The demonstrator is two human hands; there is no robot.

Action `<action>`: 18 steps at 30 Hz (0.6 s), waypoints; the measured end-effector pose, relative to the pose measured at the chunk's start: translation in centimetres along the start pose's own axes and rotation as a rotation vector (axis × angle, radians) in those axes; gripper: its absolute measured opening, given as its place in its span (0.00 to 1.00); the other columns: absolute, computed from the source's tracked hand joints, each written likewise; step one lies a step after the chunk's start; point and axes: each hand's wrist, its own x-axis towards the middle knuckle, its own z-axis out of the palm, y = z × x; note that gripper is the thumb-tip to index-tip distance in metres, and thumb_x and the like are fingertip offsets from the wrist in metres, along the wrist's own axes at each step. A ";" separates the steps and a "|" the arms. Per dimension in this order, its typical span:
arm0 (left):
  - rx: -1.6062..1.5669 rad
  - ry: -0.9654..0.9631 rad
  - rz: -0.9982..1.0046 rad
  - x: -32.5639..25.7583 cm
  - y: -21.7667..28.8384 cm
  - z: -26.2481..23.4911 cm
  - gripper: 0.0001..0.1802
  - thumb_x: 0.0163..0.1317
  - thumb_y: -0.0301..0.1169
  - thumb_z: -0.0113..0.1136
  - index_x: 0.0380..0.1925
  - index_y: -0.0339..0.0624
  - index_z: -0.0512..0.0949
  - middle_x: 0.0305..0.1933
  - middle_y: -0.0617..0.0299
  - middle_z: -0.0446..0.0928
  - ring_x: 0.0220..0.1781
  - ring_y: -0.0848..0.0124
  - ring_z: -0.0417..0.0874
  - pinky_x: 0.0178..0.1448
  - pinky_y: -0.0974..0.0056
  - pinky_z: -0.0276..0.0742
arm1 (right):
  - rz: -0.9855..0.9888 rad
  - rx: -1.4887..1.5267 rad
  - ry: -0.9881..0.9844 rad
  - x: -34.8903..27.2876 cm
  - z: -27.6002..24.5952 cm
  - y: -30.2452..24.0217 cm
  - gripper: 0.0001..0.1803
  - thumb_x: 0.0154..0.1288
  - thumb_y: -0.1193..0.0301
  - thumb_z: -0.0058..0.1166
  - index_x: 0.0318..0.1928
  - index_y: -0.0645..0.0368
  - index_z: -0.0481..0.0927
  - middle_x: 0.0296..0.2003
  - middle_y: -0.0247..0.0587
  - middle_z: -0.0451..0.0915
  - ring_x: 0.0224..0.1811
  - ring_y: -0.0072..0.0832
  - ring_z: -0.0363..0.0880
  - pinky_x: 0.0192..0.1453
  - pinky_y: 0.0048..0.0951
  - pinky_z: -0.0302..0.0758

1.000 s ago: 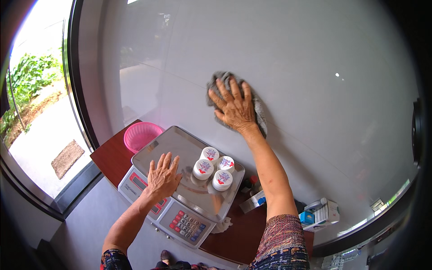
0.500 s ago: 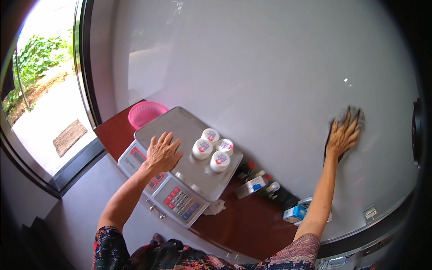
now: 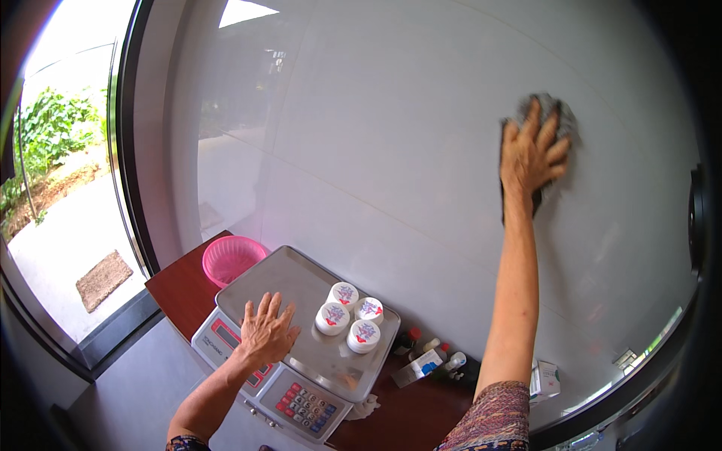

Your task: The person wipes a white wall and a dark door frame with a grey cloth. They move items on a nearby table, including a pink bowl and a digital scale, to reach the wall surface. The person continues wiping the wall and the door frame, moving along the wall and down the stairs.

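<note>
High on the glossy grey-white wall [image 3: 406, 143], my right hand [image 3: 530, 161] presses a dark grey cloth [image 3: 558, 120] flat against the surface. Its fingers are spread over the cloth, which shows past the fingertips and along the wrist. My left hand [image 3: 268, 336] rests with fingers apart at the near left part of a countertop scale's metal pan [image 3: 282, 274], covering some of its display panel. Several white round tubs [image 3: 363, 336] with printed lids stand grouped on the right part of the pan.
A pink plastic basket [image 3: 232, 259] stands behind the scale on the red-brown table [image 3: 177, 289]. Small bottles [image 3: 454, 362] and a white-and-blue box [image 3: 418, 370] line the wall to the right. A black-framed doorway [image 3: 129, 150] opens at the left, with a brown mat [image 3: 104, 280] outside.
My right hand has slid the cloth up the wall and somewhat left. The view has tilted upward, so the scale and tubs sit lower; my left hand stays on the scale.
</note>
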 end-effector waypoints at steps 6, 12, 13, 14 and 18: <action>0.065 0.100 0.007 -0.3 -0.4 1.1 0.29 0.59 0.47 0.56 0.59 0.46 0.70 0.66 0.47 0.60 0.71 0.53 0.57 0.67 0.40 0.51 | -0.247 0.300 0.048 -0.7 -1.5 -12.0 0.25 0.56 0.54 0.50 0.57 0.33 0.75 0.63 0.32 0.68 0.66 0.49 0.56 0.62 0.61 0.49; 0.064 0.123 0.015 -0.6 -0.6 0.9 0.29 0.59 0.47 0.57 0.57 0.45 0.71 0.66 0.47 0.61 0.70 0.52 0.58 0.66 0.40 0.52 | -0.353 0.538 -0.078 -5.1 -3.0 -19.4 0.27 0.55 0.54 0.54 0.59 0.33 0.74 0.65 0.30 0.66 0.70 0.46 0.52 0.66 0.63 0.44; 0.058 0.124 0.015 -0.7 -0.5 0.8 0.29 0.59 0.47 0.57 0.57 0.45 0.71 0.66 0.47 0.62 0.70 0.52 0.58 0.66 0.41 0.53 | -0.404 0.600 -0.117 -6.4 -3.4 -20.3 0.27 0.55 0.55 0.55 0.59 0.33 0.74 0.66 0.30 0.65 0.71 0.44 0.52 0.67 0.62 0.44; 0.053 0.125 0.016 -0.6 -0.4 0.7 0.28 0.59 0.47 0.57 0.57 0.45 0.71 0.66 0.47 0.62 0.70 0.53 0.58 0.66 0.41 0.53 | -0.454 0.662 -0.155 -7.9 -3.8 -21.0 0.28 0.54 0.55 0.56 0.59 0.32 0.74 0.66 0.29 0.64 0.71 0.43 0.51 0.68 0.61 0.44; 0.024 0.160 0.035 -0.4 -0.3 0.5 0.28 0.58 0.47 0.57 0.57 0.46 0.71 0.65 0.47 0.63 0.69 0.54 0.59 0.65 0.43 0.54 | -0.741 0.800 -0.361 -13.6 -4.6 -21.3 0.30 0.54 0.53 0.58 0.60 0.34 0.73 0.68 0.29 0.60 0.73 0.41 0.47 0.72 0.59 0.43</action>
